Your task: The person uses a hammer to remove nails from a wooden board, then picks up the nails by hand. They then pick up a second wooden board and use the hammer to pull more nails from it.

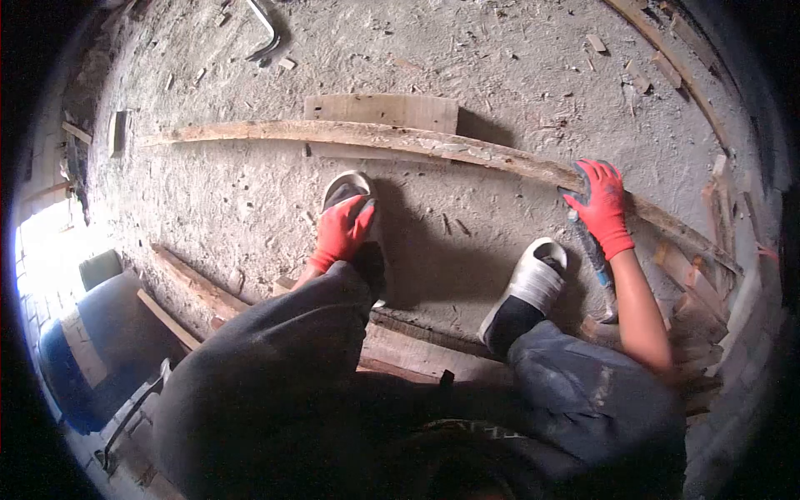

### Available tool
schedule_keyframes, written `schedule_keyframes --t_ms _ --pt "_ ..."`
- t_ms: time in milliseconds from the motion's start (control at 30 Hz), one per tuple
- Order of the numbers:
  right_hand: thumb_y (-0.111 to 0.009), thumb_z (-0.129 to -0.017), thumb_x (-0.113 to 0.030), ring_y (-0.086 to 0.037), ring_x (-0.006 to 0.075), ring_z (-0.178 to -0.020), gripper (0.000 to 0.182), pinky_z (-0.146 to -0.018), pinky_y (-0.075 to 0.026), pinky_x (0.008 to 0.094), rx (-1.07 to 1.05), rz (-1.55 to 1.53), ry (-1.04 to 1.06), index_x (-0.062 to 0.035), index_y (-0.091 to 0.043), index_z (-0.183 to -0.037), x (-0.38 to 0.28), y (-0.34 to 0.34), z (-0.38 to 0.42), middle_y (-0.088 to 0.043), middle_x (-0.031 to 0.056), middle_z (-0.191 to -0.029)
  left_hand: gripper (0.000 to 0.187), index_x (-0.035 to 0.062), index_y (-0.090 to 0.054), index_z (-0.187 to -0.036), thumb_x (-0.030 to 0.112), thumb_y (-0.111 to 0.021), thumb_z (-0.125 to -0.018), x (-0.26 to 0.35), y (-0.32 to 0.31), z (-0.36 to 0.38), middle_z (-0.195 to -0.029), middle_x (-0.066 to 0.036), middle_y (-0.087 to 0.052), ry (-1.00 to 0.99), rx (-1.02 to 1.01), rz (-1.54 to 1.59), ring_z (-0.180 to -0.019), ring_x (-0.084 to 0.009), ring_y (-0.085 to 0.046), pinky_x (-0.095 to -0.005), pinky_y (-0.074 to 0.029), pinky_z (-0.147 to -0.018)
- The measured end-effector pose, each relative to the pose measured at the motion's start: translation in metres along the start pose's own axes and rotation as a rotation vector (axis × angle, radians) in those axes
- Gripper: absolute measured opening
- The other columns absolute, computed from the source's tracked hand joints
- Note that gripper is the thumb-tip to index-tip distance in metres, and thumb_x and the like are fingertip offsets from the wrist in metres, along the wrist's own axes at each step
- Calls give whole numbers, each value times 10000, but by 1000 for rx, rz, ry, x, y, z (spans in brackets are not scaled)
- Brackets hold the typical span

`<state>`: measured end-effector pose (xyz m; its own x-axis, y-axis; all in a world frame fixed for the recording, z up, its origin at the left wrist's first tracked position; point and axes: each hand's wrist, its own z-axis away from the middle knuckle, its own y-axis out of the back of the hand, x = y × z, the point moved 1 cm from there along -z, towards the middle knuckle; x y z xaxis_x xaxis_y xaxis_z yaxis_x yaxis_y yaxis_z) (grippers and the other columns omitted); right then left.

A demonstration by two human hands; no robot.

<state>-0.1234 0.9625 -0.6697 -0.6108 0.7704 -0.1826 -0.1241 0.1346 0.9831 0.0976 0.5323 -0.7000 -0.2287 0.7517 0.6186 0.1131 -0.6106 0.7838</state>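
A long, narrow wooden strip (333, 132) with a rough, flaking face runs across the floor in front of my feet. It crosses a short, wide board (383, 110). My right hand (602, 200), in a red glove with grey fingers, is closed around the strip toward its right end. Just below that hand is a hammer (593, 250) with a dark handle and a blue band, its head toward me. My left hand (340, 229), also gloved, hangs by my left knee above my left shoe (354, 182). Its fingers are loosely apart, with nothing seen in them.
A bent metal bar (267, 33) lies at the top left. Wood offcuts (692, 283) are piled at right, and another strip (196, 279) lies at left near a blue barrel (100, 350). Behind my right shoe (537, 279) is a plank (433, 354). Chips litter the rough floor.
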Motion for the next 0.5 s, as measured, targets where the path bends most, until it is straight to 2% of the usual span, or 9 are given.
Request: schedule_keyframes --t_ms 367,500 --pt "-771 -692 -316 -502 309 -1149 662 -1046 -341 460 17 -24 4 -105 -512 -1264 -3 -1 0 -556 105 -1242 380 38 -671 -1030 382 -636 -874 2 0 -4 -931 -191 -681 45 -72 -26 -874 -369 -658 -427 -524 -740" --pt "-772 -688 -320 -493 309 -1170 680 -1058 -334 461 0 8 -16 -108 -507 -1276 -1 -6 1 -549 107 -1256 367 27 -673 -1027 358 -652 -868 -1 -1 -3 -921 -190 -686 -19 -38 -19 -867 -360 -664 -418 -526 -740"
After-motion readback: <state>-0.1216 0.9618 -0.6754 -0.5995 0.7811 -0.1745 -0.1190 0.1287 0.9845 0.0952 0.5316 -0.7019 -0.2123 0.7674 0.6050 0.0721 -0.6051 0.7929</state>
